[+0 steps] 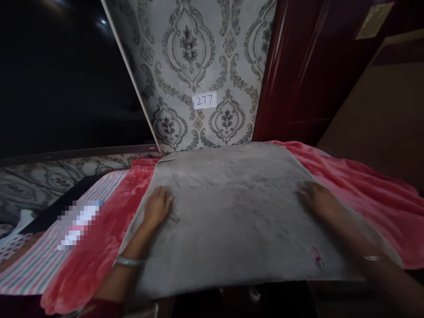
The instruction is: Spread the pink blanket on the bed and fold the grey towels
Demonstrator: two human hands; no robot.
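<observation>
A grey fleece cloth (232, 221) lies spread over a bed, its far edge near the wall and its near edge hanging toward me. My left hand (158, 207) rests palm down on its left part, with a metal bangle (128, 261) on the wrist. My right hand (319, 201) lies flat on its right part, and neither hand visibly lifts the cloth. A small pink mark (317, 257) shows near the cloth's near right corner. Under the cloth, a red-pink fleece blanket (371, 190) spreads out to both sides.
A striped pink-and-white sheet (39, 260) lies at the left, with a pixelated patch (79, 224) on it. Behind are damask wallpaper (188, 75) bearing a paper label reading 277 (204, 100), a dark red door (291, 70), and a brown panel (380, 119) at the right.
</observation>
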